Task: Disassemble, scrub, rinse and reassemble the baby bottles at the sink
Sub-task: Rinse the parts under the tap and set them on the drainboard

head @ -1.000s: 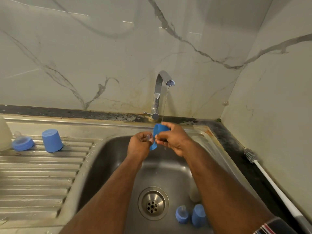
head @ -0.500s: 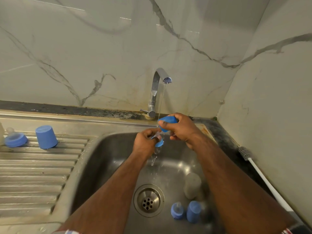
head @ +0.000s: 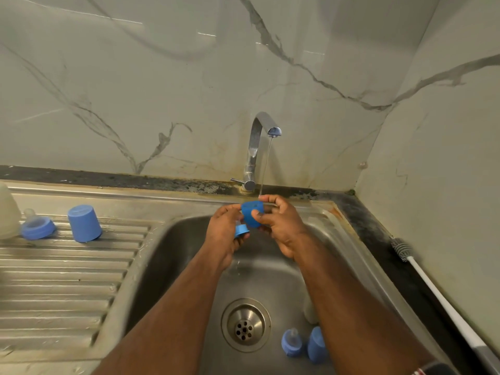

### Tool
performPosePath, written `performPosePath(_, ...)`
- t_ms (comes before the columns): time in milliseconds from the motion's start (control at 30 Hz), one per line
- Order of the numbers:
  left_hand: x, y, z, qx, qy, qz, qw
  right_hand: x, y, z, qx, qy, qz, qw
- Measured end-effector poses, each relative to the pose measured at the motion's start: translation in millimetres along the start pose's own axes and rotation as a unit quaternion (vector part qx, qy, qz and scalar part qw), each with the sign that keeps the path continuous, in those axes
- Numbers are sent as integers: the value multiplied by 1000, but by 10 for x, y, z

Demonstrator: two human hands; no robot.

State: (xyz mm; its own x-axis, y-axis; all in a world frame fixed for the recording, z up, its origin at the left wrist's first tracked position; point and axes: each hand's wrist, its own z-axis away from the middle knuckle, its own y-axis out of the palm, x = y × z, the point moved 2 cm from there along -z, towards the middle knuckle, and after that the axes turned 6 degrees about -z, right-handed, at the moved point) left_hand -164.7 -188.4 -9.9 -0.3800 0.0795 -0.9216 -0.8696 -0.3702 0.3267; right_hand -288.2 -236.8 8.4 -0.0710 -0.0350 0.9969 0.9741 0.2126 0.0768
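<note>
Over the stainless steel sink basin point(head: 173, 255), under the chrome tap's point(head: 254, 147) thin stream, the right hand point(head: 281, 226) grips the blue plastic cap point(head: 253, 213) and the left hand point(head: 223, 234) pinches the blue teat ring point(head: 240, 229); best turn each piece slowly so water reaches inside.

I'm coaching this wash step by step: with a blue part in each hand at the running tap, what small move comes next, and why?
Probably shift the blue cap in the right hand back under the stream: the water seems to land at that hand's fingertips behind the cap, not on it. The left hand holds the blue collar below, out of the flow.
</note>
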Motion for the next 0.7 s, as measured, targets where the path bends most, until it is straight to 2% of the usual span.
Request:
performPosePath(200, 25, -70, -28, 66, -8, -27, 997, 3, 23, -41, 17, -1, -12, 1000)
performPosePath(300, 66, -58, -38, 88, 9, -59, 994, -17, 22, -15, 27, 41, -114, 992)
performPosePath(367, 93, -54, -50, 71, 40, -107, 991, -19, 22, -5, 35, 59, -126, 990)
performPosePath(433, 87, -70, -54, 33, 100, -160, 982, -18, 17, -26, 14, 54, -84, 995)
performPosePath(533, 72, -70, -71, 4, 162, -244, 956, 8, -9, -92, -59, 21, -4, 998)
performPosePath(600, 89, -57, -96, 3, 194, -336, 922, 33, 0, -132, -87, -10, 96, 992)
performPosePath(700, 117, -63, -121, -1, 209, -446, 870, 143, 35, -192, -96, -79, 238, 963)
